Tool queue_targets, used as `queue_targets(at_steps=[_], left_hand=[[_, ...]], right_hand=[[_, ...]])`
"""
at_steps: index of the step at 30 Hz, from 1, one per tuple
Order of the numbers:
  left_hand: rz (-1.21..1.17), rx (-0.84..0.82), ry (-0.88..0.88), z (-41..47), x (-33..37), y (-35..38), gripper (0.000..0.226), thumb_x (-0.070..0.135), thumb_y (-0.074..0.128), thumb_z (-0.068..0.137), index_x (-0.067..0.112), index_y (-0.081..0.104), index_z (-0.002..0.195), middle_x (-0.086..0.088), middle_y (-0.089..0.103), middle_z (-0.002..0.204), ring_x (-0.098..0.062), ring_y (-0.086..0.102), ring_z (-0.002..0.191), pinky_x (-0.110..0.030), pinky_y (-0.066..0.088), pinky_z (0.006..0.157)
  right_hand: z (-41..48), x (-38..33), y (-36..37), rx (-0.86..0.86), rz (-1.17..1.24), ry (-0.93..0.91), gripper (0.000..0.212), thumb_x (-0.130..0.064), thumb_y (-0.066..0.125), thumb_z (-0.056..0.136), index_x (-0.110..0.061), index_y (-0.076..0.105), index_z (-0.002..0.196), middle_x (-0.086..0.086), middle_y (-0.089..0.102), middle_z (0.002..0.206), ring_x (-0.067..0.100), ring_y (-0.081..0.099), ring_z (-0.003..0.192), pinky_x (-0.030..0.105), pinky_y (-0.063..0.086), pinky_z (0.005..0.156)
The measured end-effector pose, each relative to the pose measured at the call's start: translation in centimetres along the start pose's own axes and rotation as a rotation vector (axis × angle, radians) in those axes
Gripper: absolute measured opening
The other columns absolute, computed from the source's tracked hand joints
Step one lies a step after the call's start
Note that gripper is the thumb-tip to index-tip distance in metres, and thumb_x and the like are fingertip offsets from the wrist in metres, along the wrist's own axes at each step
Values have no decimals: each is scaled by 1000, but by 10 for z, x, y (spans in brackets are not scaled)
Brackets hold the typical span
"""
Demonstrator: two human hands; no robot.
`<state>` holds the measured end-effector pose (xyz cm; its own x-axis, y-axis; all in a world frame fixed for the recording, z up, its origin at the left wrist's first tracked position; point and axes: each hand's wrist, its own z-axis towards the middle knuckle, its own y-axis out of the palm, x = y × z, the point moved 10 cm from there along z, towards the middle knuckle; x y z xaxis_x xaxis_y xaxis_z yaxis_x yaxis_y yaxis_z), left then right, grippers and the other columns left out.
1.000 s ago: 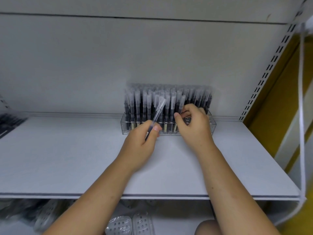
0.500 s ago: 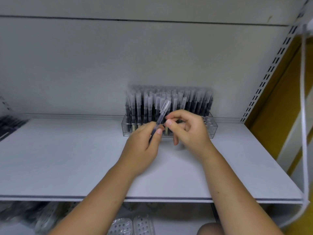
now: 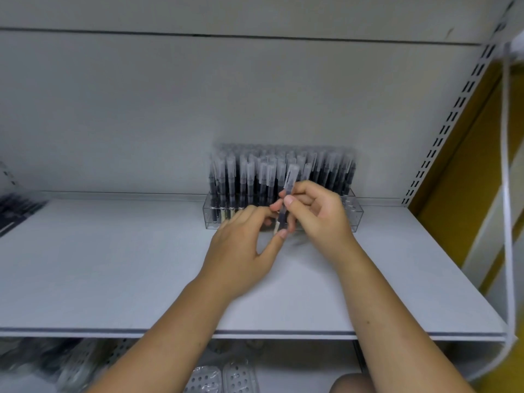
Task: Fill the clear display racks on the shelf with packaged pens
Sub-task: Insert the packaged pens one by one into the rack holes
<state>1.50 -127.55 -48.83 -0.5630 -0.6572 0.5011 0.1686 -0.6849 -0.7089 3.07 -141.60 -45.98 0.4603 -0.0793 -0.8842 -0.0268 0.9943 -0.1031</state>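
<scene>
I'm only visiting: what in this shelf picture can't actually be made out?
All in the head view.
Print on the pens in the clear rack: blurred, too small.
Rack's front middle slots: hidden by the left hand and right hand.
Whether the left hand grips the held pen that the right hand pinches: motion blur.
At the left, dark items: cut by the edge.
Below the shelf, packs: blurred, cut off.

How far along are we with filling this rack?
Mostly done: the clear rack already stands packed with packaged pens across most rows. In hand: the right hand pinches a loose pen in front of it, with the left hand at its lower end, grip unclear. Left: slotting that pen in. The rack's front right corner looks unfilled, though blur limits certainty.
</scene>
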Motion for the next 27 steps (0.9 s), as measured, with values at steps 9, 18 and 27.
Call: queue_targets(at_steps=[9, 18, 27], left_hand=[[78, -20, -15, -3, 3, -1, 43, 64, 47, 97, 36, 53, 130, 22, 56, 116, -3, 53, 110, -37, 47, 98], [63, -28, -29, -2, 2, 0, 45, 66, 45, 96, 37, 53, 128, 23, 55, 116, -1, 52, 109, -34, 46, 96], [63, -31, -35, -3, 1, 1, 43, 64, 48, 97, 35, 55, 128, 22, 56, 117, 0, 50, 105, -34, 46, 96]], right_hand=[[-5, -15, -64, 520, -98, -217, 10, -13, 52, 104, -15, 60, 108, 0, 74, 88, 20, 71, 89, 37, 53, 79], [4, -8, -70, 576, -339, -207, 11, -23, 52, 105, -25, 60, 113, -9, 71, 96, 10, 68, 87, 37, 56, 81], [19, 6, -59, 476, -520, -133, 15, -21, 54, 105, -16, 64, 115, -8, 66, 93, 11, 63, 85, 28, 50, 76]])
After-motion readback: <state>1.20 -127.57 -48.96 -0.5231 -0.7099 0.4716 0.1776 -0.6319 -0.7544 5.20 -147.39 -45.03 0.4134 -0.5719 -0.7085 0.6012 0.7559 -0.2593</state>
